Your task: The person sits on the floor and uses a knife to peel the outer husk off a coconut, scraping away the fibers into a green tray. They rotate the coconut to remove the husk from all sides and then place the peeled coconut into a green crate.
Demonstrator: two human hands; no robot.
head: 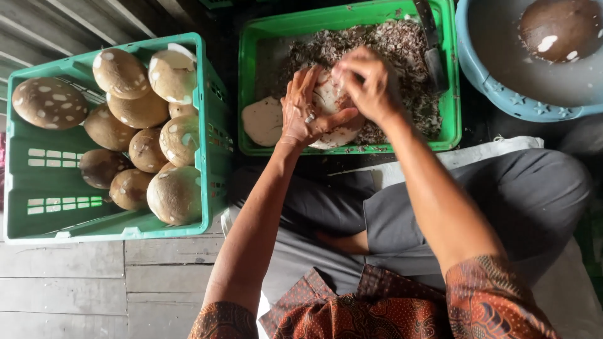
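Over green tray (pixel 452 75): left hand (pixel 304 110) cups white coconut (pixel 333 135); right hand (pixel 370 81) grips its top.

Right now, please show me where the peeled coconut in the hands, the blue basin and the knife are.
peeled coconut (pixel 331 100), head view, white flesh between the hands.
blue basin (pixel 496 94), head view, lower left rim.
knife (pixel 434 66), head view, on the blade.
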